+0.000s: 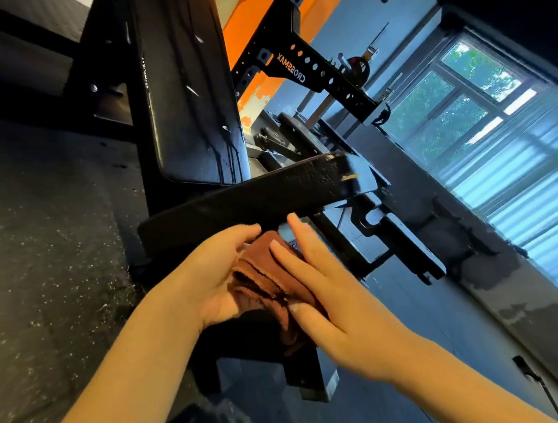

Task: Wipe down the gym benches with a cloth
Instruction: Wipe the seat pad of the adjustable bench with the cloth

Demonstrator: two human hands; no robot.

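Both grips are working together on the brown cloth [264, 281], just in front of the gym bench [306, 367]. The left grip [216, 280] is cupping the cloth from below, with its thumb curling over the top edge, so it is holding the cloth. The right grip [316, 286] is lying flat on top, with its fingers straight, and is pressing the cloth down into the other palm. It is not closing around anything. The cloth is bunching up in folds between them, and it looks like the person is folding it or turning it to a fresh side.

The cloth is up in the air and is not touching the bench. The seat pad [268, 191] is sitting just above and behind the fingertips. The back pad [189, 93] is tilting up behind it. It is shining, and thin drips are running down near its lower end, so it is probably wet from cleaning. Whether it is fully wiped is hard to tell.

The seat pad is looking dull and dry, so it likely needs wiping next. A black and orange rack [306, 60] is standing behind the bench, and no other bench is showing clearly. So the job seems to be somewhere in the middle.
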